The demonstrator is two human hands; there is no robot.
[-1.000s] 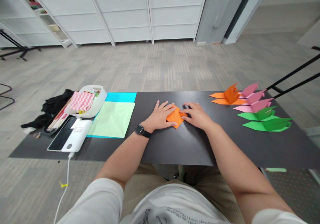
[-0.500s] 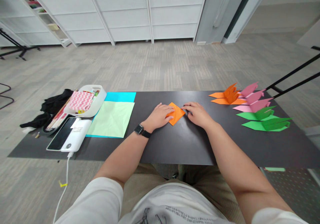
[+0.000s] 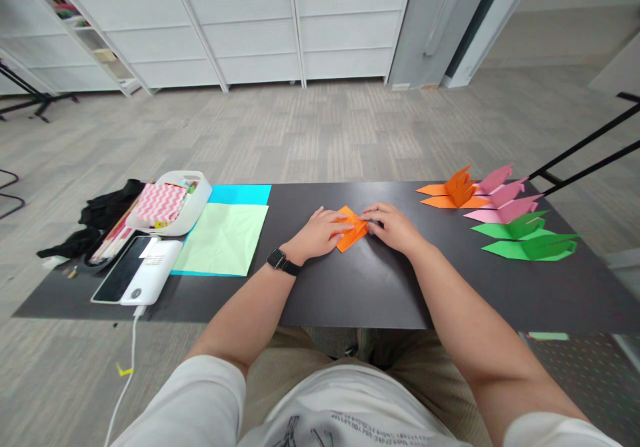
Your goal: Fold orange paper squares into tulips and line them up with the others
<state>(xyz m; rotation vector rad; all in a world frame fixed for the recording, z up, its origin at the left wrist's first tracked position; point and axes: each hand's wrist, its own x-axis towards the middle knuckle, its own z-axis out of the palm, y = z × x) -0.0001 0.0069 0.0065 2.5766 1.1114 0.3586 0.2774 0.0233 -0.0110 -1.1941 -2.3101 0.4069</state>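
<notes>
On the dark table, a small folded sheet of orange origami paper (image 3: 353, 236) lies between my hands, its right part turned inward. My left hand (image 3: 323, 231) holds down the sheet's left side with fingers and thumb. At the right edge, my right hand (image 3: 391, 227) has its fingertips on the turned-in corner, fingers bent in a pinch. Those fingers partly cover the fold. A black watch (image 3: 277, 258) is on my left wrist.
Folded orange (image 3: 453, 192), pink (image 3: 505, 206) and green (image 3: 530, 244) paper figures stand at the table's right. Leftward lie a light green sheet (image 3: 225, 237) over blue paper (image 3: 243, 194), a white basket (image 3: 195, 210), a phone (image 3: 123, 270) and a cabled power bank (image 3: 153, 274).
The right corner of the orange paper has been turned inward toward the middle. My right hand has shifted slightly left with it, while my left hand stays on the sheet.
</notes>
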